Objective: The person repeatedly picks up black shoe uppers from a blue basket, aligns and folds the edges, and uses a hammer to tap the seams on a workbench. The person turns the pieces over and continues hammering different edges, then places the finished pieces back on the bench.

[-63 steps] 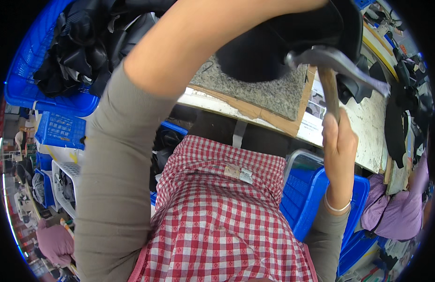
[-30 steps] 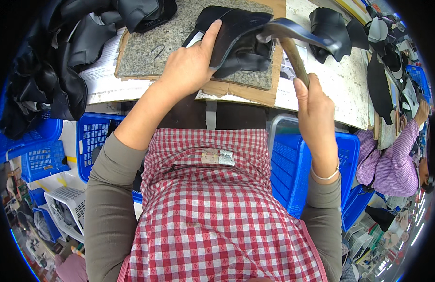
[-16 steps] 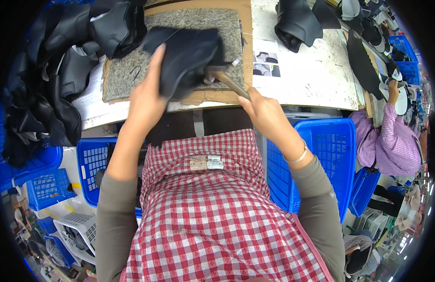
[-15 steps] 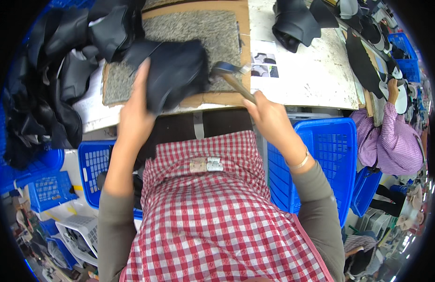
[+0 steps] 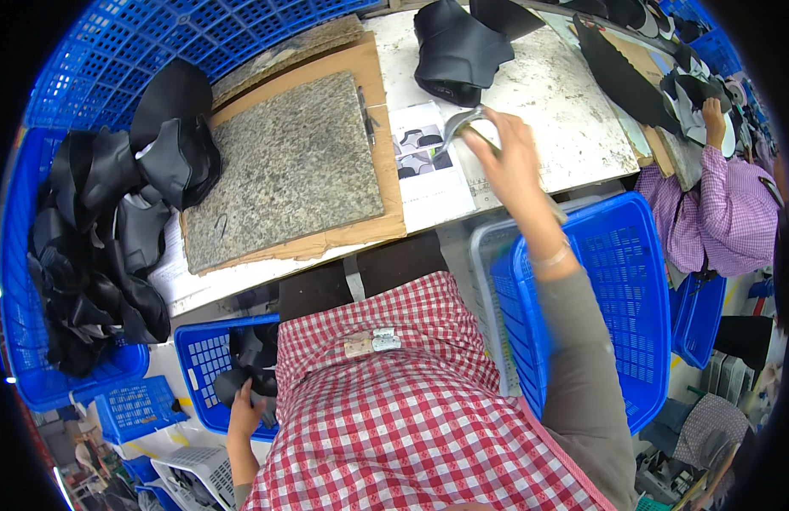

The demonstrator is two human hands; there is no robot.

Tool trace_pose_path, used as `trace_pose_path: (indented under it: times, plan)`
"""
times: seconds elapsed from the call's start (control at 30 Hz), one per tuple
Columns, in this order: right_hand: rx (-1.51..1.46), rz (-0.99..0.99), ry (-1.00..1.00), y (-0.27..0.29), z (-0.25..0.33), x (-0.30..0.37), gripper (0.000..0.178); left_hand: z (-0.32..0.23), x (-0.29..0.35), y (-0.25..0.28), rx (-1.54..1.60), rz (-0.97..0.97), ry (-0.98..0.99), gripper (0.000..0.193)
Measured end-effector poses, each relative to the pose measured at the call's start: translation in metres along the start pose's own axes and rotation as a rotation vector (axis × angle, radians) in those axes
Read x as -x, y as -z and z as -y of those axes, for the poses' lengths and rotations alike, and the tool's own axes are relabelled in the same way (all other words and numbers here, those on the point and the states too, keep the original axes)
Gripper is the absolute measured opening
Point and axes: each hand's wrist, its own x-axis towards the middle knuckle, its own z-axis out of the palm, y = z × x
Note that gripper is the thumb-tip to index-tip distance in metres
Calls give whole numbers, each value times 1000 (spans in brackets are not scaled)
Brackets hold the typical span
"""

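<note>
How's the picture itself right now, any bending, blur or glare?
Head view: fisheye distortion bows the large blue lattice plastic basket, upper left, and blackens the corners; head view: the right hand and metal-headed, wooden-handled hammer look slightly soft, perhaps from motion; head view: pale sheen on the piled smooth black pieces; head view: the square speckled grey slab is fairly crisp.

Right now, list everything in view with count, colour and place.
Flat-topped worktable: one, white, ahead
Flat rectangular board: one, brown, on the worktable
Speckled stone-like slab: one, grey, on the board
Printed paper sheet: one, white, right of the board
Smooth curved pieces: many, black, worktable and left heap
Wooden-handled metal hammer: one, silver and brown, over the worktable
Perforated plastic baskets: several, blue, around the worktable
Checked-shirted co-worker: one, purple, right
Checked cloth apron: one, red-white, worn
Left hand: one, bare, at a dark rounded piece
Right hand: one, bare, gripping the hammer
</note>
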Motion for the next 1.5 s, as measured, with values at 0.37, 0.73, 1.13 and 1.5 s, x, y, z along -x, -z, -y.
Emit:
trace_pose_path:
  times: [0.37,0.73,1.13,1.5]
  plan:
    - [-914,-250,-295,-70,61,-138,26,-199,-34,100,-47,-96,-403,43]
    - [-413,606,821,68,276,-80,30,-291,9,173,288,-990,-1045,74]
    - [-331,890,264,64,239,37,26,-285,-30,72,1119,252,-815,28]
    - [-517,835,-100,87,193,86,27,-353,-77,114,584,746,-837,28]
